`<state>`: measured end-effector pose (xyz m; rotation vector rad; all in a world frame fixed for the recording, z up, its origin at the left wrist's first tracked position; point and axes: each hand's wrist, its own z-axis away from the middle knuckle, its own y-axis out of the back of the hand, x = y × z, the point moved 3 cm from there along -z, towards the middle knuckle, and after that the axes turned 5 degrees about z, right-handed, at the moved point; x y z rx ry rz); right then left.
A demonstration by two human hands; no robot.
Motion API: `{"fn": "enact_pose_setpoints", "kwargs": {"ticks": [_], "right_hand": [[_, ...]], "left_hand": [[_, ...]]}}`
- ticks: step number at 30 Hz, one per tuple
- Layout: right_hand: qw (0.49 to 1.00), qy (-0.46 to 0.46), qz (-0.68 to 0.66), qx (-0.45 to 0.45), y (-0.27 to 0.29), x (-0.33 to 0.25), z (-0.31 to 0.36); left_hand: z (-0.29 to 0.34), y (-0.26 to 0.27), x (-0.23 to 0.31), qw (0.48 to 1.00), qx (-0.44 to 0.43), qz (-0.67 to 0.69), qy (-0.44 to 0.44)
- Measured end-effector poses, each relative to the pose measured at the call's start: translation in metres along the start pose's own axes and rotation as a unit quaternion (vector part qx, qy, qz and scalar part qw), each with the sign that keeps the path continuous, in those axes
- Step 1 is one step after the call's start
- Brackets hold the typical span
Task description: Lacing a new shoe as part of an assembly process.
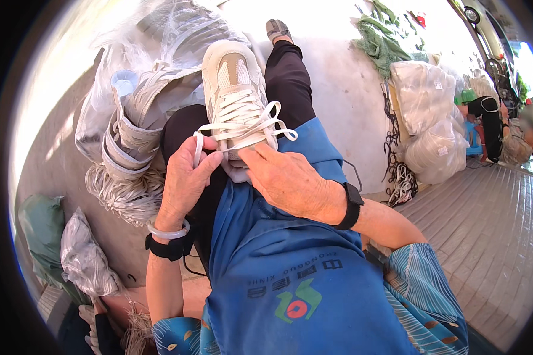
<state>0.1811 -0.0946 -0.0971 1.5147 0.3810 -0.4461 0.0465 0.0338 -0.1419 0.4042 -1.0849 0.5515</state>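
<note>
A beige and white sneaker [233, 71] lies along my lap, its toe pointing away from me. White shoelaces [243, 111] criss-cross its tongue, with loops standing out at the right side. My left hand [186, 174] is at the shoe's near left edge, thumb and forefinger pinching a strand of the lace that loops up beside them. From the right, my right hand [285, 180] reaches over the shoe's opening, fingers curled down at the lace near the collar. Its fingertips are partly hidden, so what they grip there is hard to see.
Left of my knee lie stacked grey-beige shoe uppers [130, 139] and a bundle of white laces [124, 192] by clear plastic. Wrapped bundles [423, 97], dark laces [391, 133] and green netting [382, 38] are at the right. Another person [515, 142] sits farther right.
</note>
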Motion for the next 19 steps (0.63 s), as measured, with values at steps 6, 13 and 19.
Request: {"fn": "enact_pose_setpoints", "kwargs": {"ticks": [6,13,19], "right_hand": [[0.982,0.002,-0.101,0.157,0.012,0.01,-0.016],[0.986,-0.012,-0.062,0.153,0.015,0.008,-0.011],[0.996,-0.011,-0.069,0.057,-0.006,-0.007,-0.022]], "left_hand": [[0.01,0.011,-0.011,0.998,0.017,0.052,0.019],[0.014,0.018,0.005,0.95,0.123,-0.245,-0.151],[0.011,0.015,-0.017,0.976,-0.038,0.215,-0.021]]}}
